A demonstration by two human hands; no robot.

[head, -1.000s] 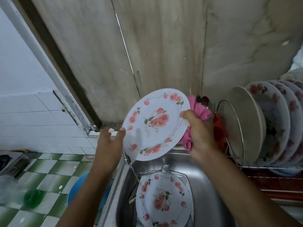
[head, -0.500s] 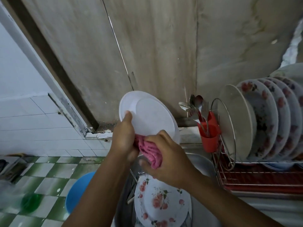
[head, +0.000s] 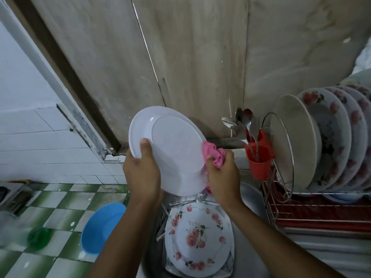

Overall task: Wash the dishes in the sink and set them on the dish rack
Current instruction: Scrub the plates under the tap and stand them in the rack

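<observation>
My left hand (head: 141, 173) grips a white plate (head: 172, 145) by its left rim, its plain underside turned toward me, above the sink. My right hand (head: 222, 177) holds a pink cloth (head: 213, 155) bunched against the plate's right edge. Below, a rose-patterned plate (head: 197, 240) lies face up in the sink (head: 251, 197), with forks (head: 166, 213) sticking out at its left. On the right a wire dish rack (head: 301, 213) holds several plates (head: 329, 141) standing on edge.
A red cutlery cup (head: 259, 163) with spoons hangs at the rack's left end. A blue basin (head: 100, 227) and a green object (head: 39, 237) sit on the green-and-white tiled floor at the left. A marble wall rises behind the sink.
The plate was flipped from its rose face to its white underside. My right hand has moved the pink cloth from the plate's lower left to its right edge.
</observation>
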